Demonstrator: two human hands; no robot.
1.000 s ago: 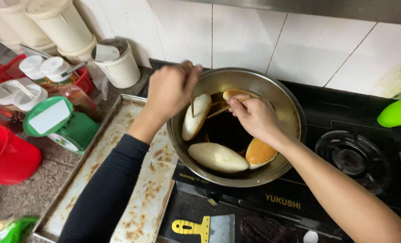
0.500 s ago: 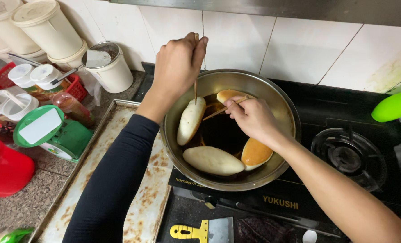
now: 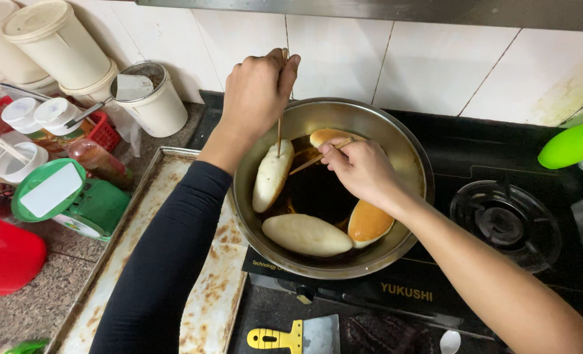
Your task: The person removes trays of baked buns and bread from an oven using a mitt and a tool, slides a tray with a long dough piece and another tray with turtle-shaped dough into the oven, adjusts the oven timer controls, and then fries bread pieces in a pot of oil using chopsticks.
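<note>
A steel wok point(image 3: 406, 164) of dark oil stands on the black stove. Several oblong dough pieces float in it: a pale one point(image 3: 273, 174) at left, a pale one point(image 3: 306, 235) at front, a golden one point(image 3: 369, 221) at right, another golden one point(image 3: 324, 136) at the back. My left hand point(image 3: 260, 92) is raised above the wok's left rim, holding a thin wooden skewer point(image 3: 280, 124) upright with its tip on the left piece. My right hand point(image 3: 359, 169) hovers over the oil, holding a second skewer point(image 3: 312, 161) pointing left.
A worn metal baking tray point(image 3: 203, 295) lies left of the wok. Beyond it stand a green kitchen scale point(image 3: 69, 200), a red tub point(image 3: 6, 255), white lidded containers point(image 3: 56, 42) and a bucket point(image 3: 150, 98). A second burner point(image 3: 504, 223) is at right, a yellow-handled scraper point(image 3: 295, 335) in front.
My left hand has risen from the wok's left rim, lifting its skewer upright. The left dough piece has tilted more upright. My right hand has barely moved.
</note>
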